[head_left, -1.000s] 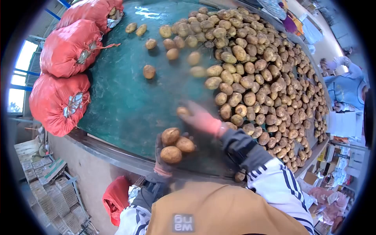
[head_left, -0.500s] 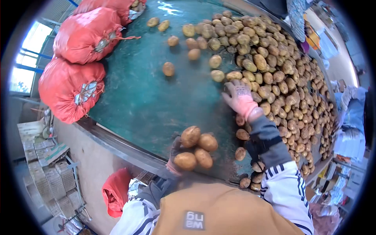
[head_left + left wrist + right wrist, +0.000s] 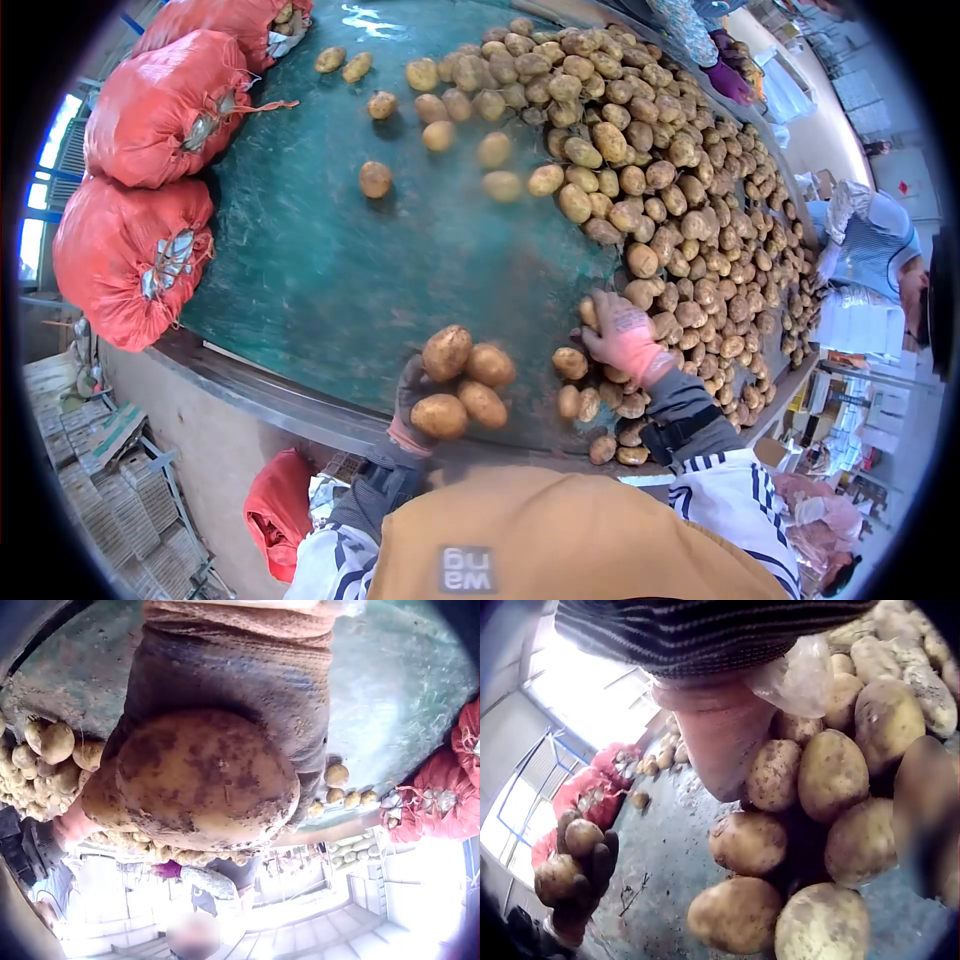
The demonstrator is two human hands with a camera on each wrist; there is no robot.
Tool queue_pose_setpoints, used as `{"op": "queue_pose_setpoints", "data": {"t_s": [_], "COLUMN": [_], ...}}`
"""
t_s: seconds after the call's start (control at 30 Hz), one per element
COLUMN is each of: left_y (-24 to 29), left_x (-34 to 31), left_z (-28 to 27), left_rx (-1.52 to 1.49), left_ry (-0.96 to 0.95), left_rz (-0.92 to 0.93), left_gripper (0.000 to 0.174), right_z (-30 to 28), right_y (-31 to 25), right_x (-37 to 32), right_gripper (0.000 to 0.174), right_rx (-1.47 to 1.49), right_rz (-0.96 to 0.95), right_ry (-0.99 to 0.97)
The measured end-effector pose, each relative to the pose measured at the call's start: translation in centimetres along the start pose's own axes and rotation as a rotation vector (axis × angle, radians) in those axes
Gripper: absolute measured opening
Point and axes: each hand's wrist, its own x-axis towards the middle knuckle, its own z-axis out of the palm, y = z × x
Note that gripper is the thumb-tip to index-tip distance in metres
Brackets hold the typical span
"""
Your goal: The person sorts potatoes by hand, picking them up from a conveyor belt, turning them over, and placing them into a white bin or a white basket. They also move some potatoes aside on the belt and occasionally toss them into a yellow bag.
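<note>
My gloved left hand [image 3: 408, 398] holds several brown potatoes [image 3: 465, 375] in a cluster over the near side of the green table. In the left wrist view one large, dirt-speckled potato [image 3: 210, 780] covers most of the palm, and the glove [image 3: 232, 675] shows behind it. At the near left edge of the heap, my gloved right hand [image 3: 630, 335] grips a potato [image 3: 589, 313] between thumb and fingers. Loose potatoes [image 3: 570, 363] lie just beside that hand. The right wrist view shows the pink cuff [image 3: 727, 742], with the fingers hidden behind potatoes [image 3: 832, 776].
A large heap of potatoes [image 3: 700, 220] covers the right side of the green table [image 3: 330, 260]. Red sacks [image 3: 135, 260] stand along its left edge. Scattered potatoes [image 3: 376, 180] lie toward the far side. Another person's purple glove [image 3: 728, 82] shows at the far edge.
A potato from my right hand has joined the three in my left hand. My right hand then went to the heap and has drawn back along its edge, now gripping another potato.
</note>
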Motion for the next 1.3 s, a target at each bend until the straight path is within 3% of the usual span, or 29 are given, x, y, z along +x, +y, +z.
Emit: {"op": "queue_pose_setpoints", "data": {"t_s": [0.07,0.13,0.2,0.3,0.37,0.43,0.5,0.53,0.63,0.7,0.77,0.87,1.0,1.03,1.1,1.2,1.3], "left_y": [0.0,-0.1,0.0,0.0,0.0,-0.1,0.0,0.0,0.2,0.0,-1.0,-4.2,-10.7,-12.4,-16.0,-20.9,-25.6], "left_x": [0.0,-0.1,0.0,-0.1,-0.1,-0.3,-0.4,-0.5,-0.5,0.0,0.1,-0.1,-1.4,-1.8,-2.7,-4.9,-7.7], "left_z": [-0.1,-0.2,-0.1,0.1,0.2,0.4,0.6,0.9,2.5,4.7,7.8,12.6,16.7,17.2,17.8,17.4,16.2], "left_rx": [0.007,0.013,0.018,0.041,0.056,0.071,0.092,0.109,0.186,0.289,0.420,0.642,0.891,0.944,1.038,1.160,1.273], "left_ry": [0.000,0.003,0.004,0.010,0.014,0.023,0.020,0.015,-0.033,-0.098,-0.174,-0.310,-0.489,-0.530,-0.608,-0.702,-0.794], "left_rz": [-0.008,-0.015,-0.022,-0.020,-0.022,-0.015,-0.010,-0.007,0.011,0.032,0.048,0.052,0.013,-0.006,-0.055,-0.150,-0.255], "left_gripper": [0.055,0.054,0.053,0.053,0.052,0.052,0.051,0.051,0.050,0.049,0.049,0.048,0.047,0.047,0.046,0.045,0.045], "right_z": [-1.1,-3.1,-1.4,-5.1,-5.2,-4.4,-1.7,-0.4,-0.9,2.8,0.8,-1.8,3.5,0.9,1.7,2.8,5.2], "right_y": [0.9,0.6,3.4,0.3,-0.2,-0.7,-0.5,-0.3,-2.8,-1.8,-4.5,-7.9,-8.3,-9.7,-9.6,-9.4,-10.3], "right_x": [-1.8,-1.4,0.2,5.0,8.1,11.2,13.8,14.2,9.5,5.5,0.3,-6.3,-8.9,-10.4,-13.1,-17.4,-21.0], "right_gripper": [0.063,0.062,0.059,0.059,0.058,0.058,0.058,0.054,0.047,0.036,0.036,0.039,0.042,0.047,0.050,0.051,0.046], "right_rx": [0.039,0.689,1.170,1.359,1.323,1.084,0.631,0.605,1.454,2.091,2.348,2.419,2.023,1.934,2.209,2.356,2.126], "right_rz": [0.062,0.285,0.255,0.260,0.133,0.058,0.043,0.074,0.184,0.208,-0.047,0.276,0.232,0.358,0.283,0.198,0.453], "right_ry": [-0.050,-0.106,-0.058,-0.004,-0.048,0.065,0.329,0.328,-0.071,-0.137,0.071,0.577,1.033,1.144,1.190,1.397,1.765]}}
